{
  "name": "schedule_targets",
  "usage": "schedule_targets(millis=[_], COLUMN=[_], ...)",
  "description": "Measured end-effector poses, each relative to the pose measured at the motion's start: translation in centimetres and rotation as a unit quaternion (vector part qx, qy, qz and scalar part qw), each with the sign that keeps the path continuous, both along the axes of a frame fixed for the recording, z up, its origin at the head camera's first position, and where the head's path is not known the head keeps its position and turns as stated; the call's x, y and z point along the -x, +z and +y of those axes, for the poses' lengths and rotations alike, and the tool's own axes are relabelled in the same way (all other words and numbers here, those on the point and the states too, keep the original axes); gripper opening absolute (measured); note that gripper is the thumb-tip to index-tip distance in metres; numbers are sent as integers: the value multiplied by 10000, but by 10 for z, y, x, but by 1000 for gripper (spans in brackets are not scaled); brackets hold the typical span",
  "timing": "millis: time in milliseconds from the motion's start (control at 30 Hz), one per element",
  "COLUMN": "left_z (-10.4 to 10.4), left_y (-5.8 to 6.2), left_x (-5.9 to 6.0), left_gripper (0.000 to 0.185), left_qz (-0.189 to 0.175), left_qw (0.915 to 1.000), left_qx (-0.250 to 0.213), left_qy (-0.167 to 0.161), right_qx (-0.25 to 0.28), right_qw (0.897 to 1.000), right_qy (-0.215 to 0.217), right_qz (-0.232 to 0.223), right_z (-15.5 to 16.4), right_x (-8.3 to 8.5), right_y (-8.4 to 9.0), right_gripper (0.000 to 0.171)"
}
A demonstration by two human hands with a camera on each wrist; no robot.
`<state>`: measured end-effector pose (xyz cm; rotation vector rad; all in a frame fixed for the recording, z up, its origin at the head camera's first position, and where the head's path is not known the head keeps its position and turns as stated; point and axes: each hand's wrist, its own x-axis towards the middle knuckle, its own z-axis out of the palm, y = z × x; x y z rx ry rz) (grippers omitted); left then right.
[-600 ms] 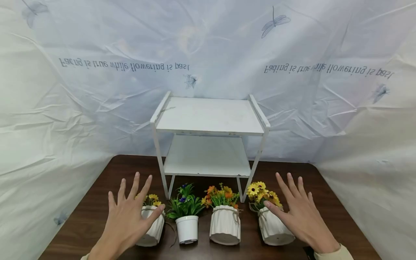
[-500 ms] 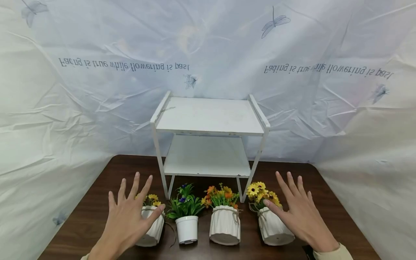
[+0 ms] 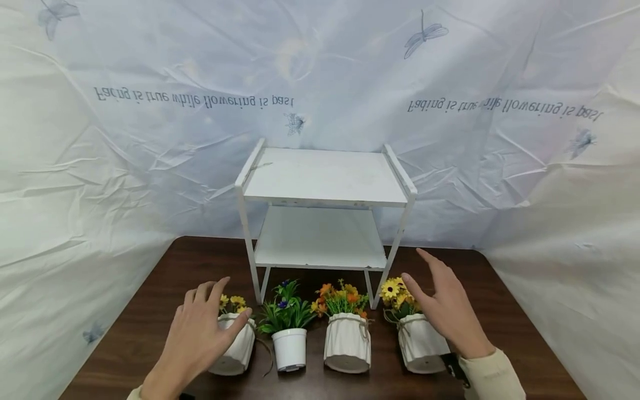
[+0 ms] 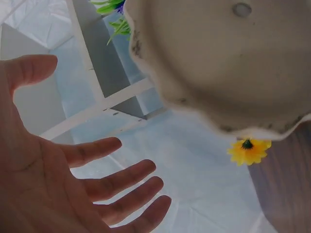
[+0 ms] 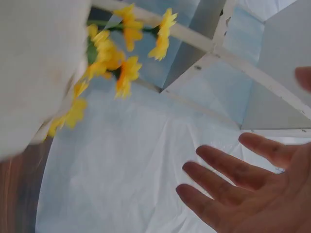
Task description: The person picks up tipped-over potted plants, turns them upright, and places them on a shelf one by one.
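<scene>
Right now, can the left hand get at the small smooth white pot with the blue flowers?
Probably yes. The left hand is open over the ribbed pot with yellow flowers, and the small smooth pot stands just beside that one with nothing in front of it. The hand would only need to shift sideways.

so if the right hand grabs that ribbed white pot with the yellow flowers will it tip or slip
Probably stable: the ribbed pot looks squat with a broad base, so tipping seems unlikely unless pushed high up. Its grooves and twine should give the right hand some grip. It looks ceramic, so likely heavy for its size and breakable if dropped. The flowers would flex.
</scene>
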<state>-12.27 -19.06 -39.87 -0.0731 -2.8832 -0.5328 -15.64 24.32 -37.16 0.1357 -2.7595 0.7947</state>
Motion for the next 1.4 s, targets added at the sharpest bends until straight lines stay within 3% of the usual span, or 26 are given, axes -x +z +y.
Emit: schedule_targets(millis=[233,433,633,933,1133,1400], left_z=[3,9,16,20,18,12], left_y=[-5,-21,-38,-50,-49,-41], left_x=[4,6,5,8,9,9], left_gripper=[79,74,82,78,89,100], left_qz=[-727,-767,-897,-918,-1185,-1666], left_qw=[9944,9922,9908,9901,9867,9830], left_qx=[-730,-791,-629,-652,-559,-176], left_qy=[251,586,800,834,959,749], right_qx=[768,1419,1963,2671,2749,2693], right_qw=[9932,9810,9707,9521,9509,9543], right_qy=[123,208,67,193,317,364], right_qz=[864,1309,1383,1475,1388,1243], right_z=[-15,-26,-39,-47,-48,-46], right_x=[16,26,30,32,36,37], right_y=[-5,-5,-4,-2,-4,-5], right_gripper=[60,46,37,27,21,23])
